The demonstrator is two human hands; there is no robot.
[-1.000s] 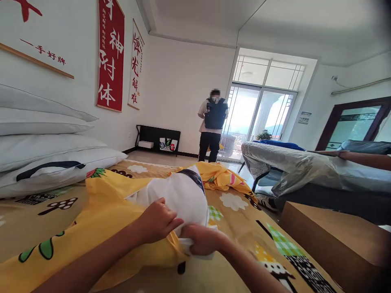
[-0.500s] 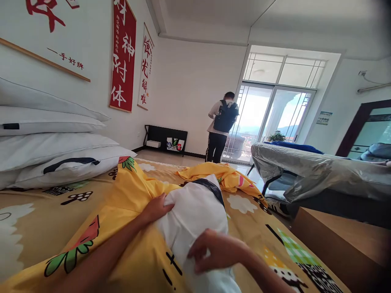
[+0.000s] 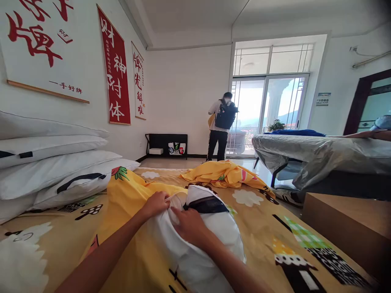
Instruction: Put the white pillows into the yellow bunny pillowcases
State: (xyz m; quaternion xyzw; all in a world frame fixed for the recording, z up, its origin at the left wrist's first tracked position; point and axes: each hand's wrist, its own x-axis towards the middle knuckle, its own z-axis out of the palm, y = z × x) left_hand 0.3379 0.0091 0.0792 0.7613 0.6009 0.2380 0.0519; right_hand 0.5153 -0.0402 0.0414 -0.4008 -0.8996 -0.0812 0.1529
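Note:
A white pillow (image 3: 214,221) with a black band lies in front of me, partly covered along its left side by a yellow printed pillowcase (image 3: 128,228). At the opening where the two meet, my left hand (image 3: 156,204) is closed on the edge of the pillowcase; some white fabric is bunched at its fingertips. My right hand (image 3: 191,228) grips the pillow's top near the black band, fingers pointing left towards my left hand. Folds of fabric hide some of its fingertips.
Stacked white pillows (image 3: 61,171) stand at left on the patterned sheet (image 3: 259,228). A crumpled yellow cloth (image 3: 222,173) lies beyond the pillow. At right are a cardboard box (image 3: 345,219) and a plastic-covered table (image 3: 305,148). A person with a backpack (image 3: 226,116) stands by the glass doors.
My right hand has moved forward and left from the pillow's near part to its top by the black band. My left hand remains at the opening, and the white fabric there has bunched up.

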